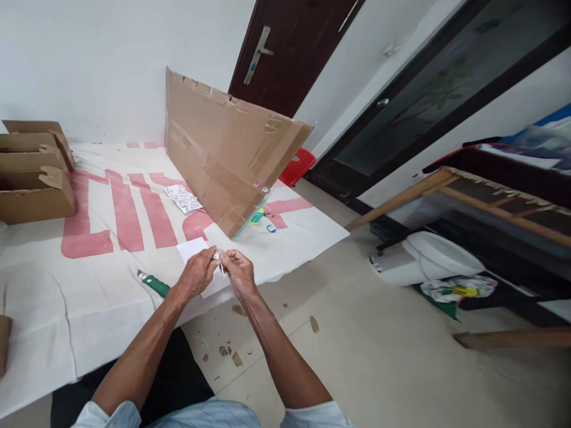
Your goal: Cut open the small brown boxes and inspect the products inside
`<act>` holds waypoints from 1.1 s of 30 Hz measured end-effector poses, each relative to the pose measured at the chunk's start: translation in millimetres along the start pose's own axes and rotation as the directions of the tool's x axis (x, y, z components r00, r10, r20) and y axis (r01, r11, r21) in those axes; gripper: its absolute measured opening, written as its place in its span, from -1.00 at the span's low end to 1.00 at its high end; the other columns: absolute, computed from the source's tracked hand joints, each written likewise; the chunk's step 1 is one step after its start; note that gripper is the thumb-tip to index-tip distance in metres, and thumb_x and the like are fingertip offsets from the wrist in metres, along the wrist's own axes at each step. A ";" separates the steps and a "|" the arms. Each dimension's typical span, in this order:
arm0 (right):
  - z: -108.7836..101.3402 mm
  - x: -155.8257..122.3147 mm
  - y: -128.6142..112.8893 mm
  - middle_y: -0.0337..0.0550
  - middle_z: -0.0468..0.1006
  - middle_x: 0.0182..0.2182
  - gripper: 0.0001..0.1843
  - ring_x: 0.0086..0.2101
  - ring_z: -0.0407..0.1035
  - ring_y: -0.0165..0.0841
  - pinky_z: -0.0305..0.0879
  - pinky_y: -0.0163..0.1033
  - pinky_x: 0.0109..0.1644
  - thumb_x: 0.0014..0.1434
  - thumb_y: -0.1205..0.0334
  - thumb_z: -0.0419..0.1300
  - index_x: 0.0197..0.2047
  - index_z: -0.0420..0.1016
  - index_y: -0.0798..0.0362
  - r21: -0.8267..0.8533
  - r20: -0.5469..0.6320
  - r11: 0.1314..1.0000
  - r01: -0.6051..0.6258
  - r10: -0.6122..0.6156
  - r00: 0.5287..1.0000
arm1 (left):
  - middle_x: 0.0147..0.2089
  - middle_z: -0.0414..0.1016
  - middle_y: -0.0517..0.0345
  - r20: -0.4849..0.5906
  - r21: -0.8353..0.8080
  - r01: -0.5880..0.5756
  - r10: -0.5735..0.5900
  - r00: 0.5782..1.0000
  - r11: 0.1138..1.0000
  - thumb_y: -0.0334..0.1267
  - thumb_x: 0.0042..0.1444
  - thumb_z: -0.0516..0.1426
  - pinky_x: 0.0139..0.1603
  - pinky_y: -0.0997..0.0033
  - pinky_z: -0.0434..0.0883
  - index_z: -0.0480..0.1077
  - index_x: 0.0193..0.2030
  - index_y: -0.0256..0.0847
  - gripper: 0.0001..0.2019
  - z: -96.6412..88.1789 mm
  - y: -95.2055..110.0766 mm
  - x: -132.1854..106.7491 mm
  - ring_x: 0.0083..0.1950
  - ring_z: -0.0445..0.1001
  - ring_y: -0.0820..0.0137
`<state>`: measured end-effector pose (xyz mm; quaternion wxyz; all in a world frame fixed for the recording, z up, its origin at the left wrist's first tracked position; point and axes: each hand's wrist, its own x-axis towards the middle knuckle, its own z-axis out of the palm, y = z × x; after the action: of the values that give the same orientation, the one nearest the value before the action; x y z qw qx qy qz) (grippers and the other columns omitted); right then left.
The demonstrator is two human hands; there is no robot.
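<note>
My left hand and my right hand meet fingertip to fingertip above a white sheet of paper lying on a white banner with red letters. Both hands pinch a small pale object between them; it is too small to name. A green-handled tool lies on the banner just left of my left wrist. A large brown cardboard sheet stands tilted behind the hands.
Open cardboard boxes sit at the far left. A printed leaflet lies on the banner. Small items lie by the cardboard's foot. Cardboard scraps litter the floor. A white appliance and a wooden table stand at right.
</note>
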<state>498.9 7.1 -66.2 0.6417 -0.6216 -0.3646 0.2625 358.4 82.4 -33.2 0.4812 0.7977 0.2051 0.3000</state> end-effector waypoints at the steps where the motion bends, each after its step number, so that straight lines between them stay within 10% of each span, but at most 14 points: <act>1: 1.2 -3.0 -2.8 -0.34 0.39 -0.59 -0.51 -0.55 0.25 -0.42 0.28 -0.28 -0.42 0.10 -0.27 0.36 -0.40 0.36 -0.04 0.000 -0.005 1.000 0.005 -0.005 1.000 | -0.05 0.60 -0.08 -0.001 -0.036 0.013 -0.013 1.000 0.999 -0.17 0.36 0.09 0.08 0.09 0.51 0.46 0.17 -0.21 -0.67 1.2 -1.8 0.3 -0.07 0.59 0.16; 10: -1.9 -12.9 -21.6 -0.17 0.60 -0.24 -0.54 -0.33 0.44 -0.30 0.42 -0.20 -0.25 0.13 -0.15 0.34 -0.02 0.57 -0.05 -0.057 0.101 0.989 0.137 -0.131 0.986 | -0.37 0.51 0.11 0.088 -0.374 0.158 -0.135 0.987 0.914 0.21 0.24 0.17 -0.31 0.37 0.49 0.52 -0.10 -0.28 -0.50 -2.4 -4.7 -0.2 -0.41 0.48 0.40; 15: -11.2 -14.9 -17.9 -0.13 0.61 -0.21 -0.70 -0.20 0.49 -0.24 0.43 -0.20 -0.15 0.18 -0.07 0.31 -0.15 0.62 -0.05 -0.282 0.152 0.923 0.263 -0.228 0.962 | -0.47 0.48 0.08 0.156 -0.342 0.247 -0.204 0.966 0.907 0.39 0.27 0.01 -0.36 0.34 0.48 0.52 -0.28 -0.29 -0.32 -1.5 0.5 -1.5 -0.46 0.48 0.37; 24: -67.3 67.1 24.6 -0.22 0.45 -0.59 -0.54 -0.45 0.35 -0.28 0.23 -0.22 -0.31 0.20 -0.21 0.20 -0.49 0.46 -0.01 -0.629 0.066 0.777 0.039 0.004 0.998 | -0.21 0.68 0.02 -0.039 -0.058 0.273 -0.276 0.960 0.960 -0.06 0.15 0.26 -0.10 0.23 0.47 0.64 -0.05 -0.20 -0.67 -29.1 10.2 -38.7 -0.20 0.58 0.18; 33: -86.0 72.6 35.9 0.05 0.65 -0.16 -0.64 -0.07 0.49 -0.11 0.31 -0.12 0.01 0.33 -0.04 0.10 -0.18 0.62 0.01 -0.804 -0.023 0.595 -0.007 -0.020 1.000 | -0.14 0.73 -0.03 -0.211 -0.014 0.305 -0.302 0.930 0.952 -0.06 0.23 0.20 -0.16 0.24 0.53 0.66 -0.01 -0.22 -0.65 -79.0 12.9 -117.9 -0.18 0.64 0.18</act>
<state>614.6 15.6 -88.1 0.2995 -0.8463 -0.4365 0.0586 218.7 54.9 -26.7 0.4899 0.7246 0.3784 0.3029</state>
